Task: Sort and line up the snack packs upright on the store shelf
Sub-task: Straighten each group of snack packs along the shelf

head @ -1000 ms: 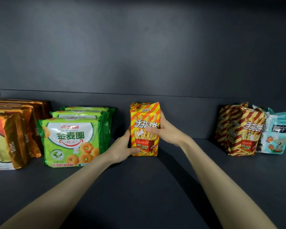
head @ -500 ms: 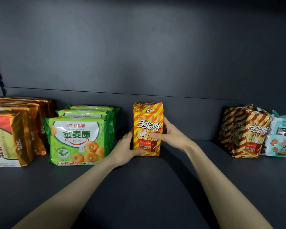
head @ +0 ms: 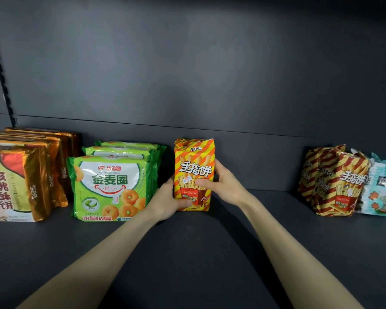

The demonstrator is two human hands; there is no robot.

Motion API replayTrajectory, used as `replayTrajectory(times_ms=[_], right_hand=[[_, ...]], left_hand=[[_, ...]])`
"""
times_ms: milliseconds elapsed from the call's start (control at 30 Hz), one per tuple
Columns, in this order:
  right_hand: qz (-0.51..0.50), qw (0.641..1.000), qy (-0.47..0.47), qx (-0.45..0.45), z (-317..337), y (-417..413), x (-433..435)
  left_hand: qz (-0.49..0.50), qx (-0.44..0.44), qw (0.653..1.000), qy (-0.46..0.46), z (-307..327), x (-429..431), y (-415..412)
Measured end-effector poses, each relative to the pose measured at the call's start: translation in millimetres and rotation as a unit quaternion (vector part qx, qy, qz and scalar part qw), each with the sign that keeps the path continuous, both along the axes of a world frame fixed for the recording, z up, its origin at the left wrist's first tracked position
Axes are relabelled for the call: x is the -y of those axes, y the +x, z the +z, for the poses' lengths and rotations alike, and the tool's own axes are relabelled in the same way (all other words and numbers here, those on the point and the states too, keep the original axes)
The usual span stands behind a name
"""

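I see both hands on one yellow-and-orange striped finger-biscuit pack (head: 194,172) at the middle of the dark shelf (head: 198,253). The pack stands upright with its printed face toward me and its base on the shelf board, close to the low back wall.

The left hand (head: 165,200) takes the pack's lower left side. Its thumb lies across the bottom of the front, and the fingers go behind, where I cannot see them. The right hand (head: 226,186) takes the right edge at mid height, with the thumb pressed across the front and the fingers wrapped round the back. So each grip is closed on this pack, one from either side.

Just left of the left hand is a row of green ring-biscuit packs (head: 109,186), upright one behind another and facing me. Further left, a row of gold walnut-cake packs (head: 16,181) stands the same way, with the front one cut off by the picture's edge.

Well apart to the right, red-and-gold striped finger-biscuit packs (head: 334,184) stand bunched and leaning, turned at an angle. A pale blue snack pack (head: 381,190) touches them on their right side.

A slotted upright (head: 0,63) runs up the grey back panel (head: 187,74) at far left.
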State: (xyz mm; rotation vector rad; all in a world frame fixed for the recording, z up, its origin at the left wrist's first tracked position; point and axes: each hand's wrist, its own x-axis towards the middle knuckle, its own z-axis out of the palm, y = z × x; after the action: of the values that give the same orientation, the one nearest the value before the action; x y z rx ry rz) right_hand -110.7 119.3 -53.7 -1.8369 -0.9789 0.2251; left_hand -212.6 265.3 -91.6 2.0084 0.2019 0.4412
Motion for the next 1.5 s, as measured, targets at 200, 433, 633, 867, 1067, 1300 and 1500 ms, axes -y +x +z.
replayTrajectory(times_ms=[200, 433, 633, 867, 1067, 1300, 1500], right_hand=[[-0.003, 1.0, 0.0, 0.009, 0, 2, 3], [0.005, 1.0, 0.004, 0.01, 2, 4, 6], [0.002, 1.0, 0.004, 0.015, -1, 3, 5], [-0.004, 1.0, -0.001, 0.025, -1, 1, 4], [-0.017, 0.999, -0.024, 0.035, 4, -2, 7], [-0.039, 0.994, -0.087, 0.056, 15, -12, 10], [-0.062, 0.98, -0.16, 0.101, 21, -17, 21]], left_hand=[[-0.004, 0.004, 1.0, -0.009, -3, 2, 1], [0.0, 0.001, 1.0, 0.007, -4, 5, 1], [0.007, -0.004, 1.0, 0.003, -3, 5, -1], [0.014, -0.01, 1.0, -0.002, -2, 5, -2], [0.02, -0.028, 0.999, 0.017, 4, 8, -6], [0.033, -0.061, 0.993, 0.094, 13, 15, -21], [0.06, -0.06, 0.983, 0.163, 22, 26, -44]])
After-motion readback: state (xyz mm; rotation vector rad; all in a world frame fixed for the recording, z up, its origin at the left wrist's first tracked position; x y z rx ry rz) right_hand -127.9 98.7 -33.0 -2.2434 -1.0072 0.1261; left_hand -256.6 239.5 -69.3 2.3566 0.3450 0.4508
